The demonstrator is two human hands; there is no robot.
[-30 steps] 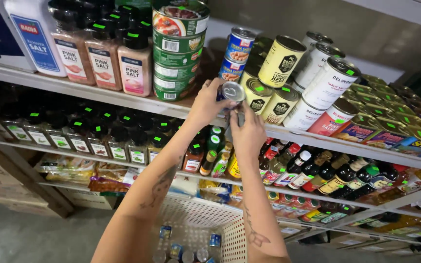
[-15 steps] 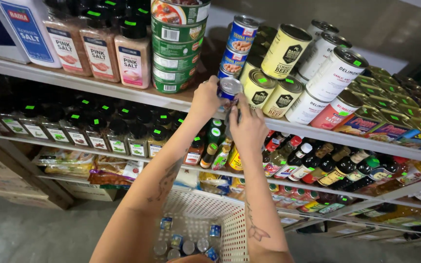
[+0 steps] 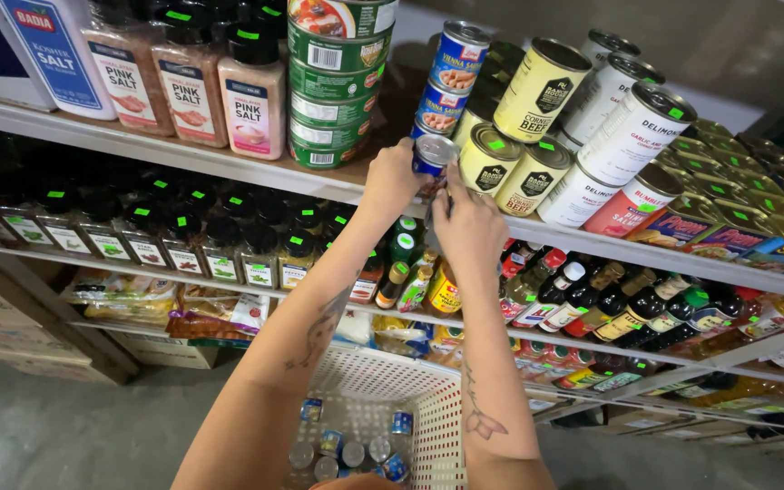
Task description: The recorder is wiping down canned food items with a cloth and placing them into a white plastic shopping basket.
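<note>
Reaching up to the top shelf [image 3: 229,163], both hands meet on one small blue can [image 3: 432,154] at the shelf's front edge. The left hand [image 3: 390,181] wraps the can's left side, its fingers curled close around the body and hidden behind it from this angle. The right hand [image 3: 466,222] comes in from below and to the right, its fingertips [image 3: 437,195] pressed together against the lower right of the can, so the can sits pinched between the two hands with its silver lid facing the camera. Directly above it stand two stacked blue cans [image 3: 451,77] of the same kind. To the right are yellow tins [image 3: 510,159] with green stickers, touching one another; to the left a stack of green cans [image 3: 333,82]. Far below the forearms, a white plastic basket [image 3: 428,408] holds more small blue cans.
</note>
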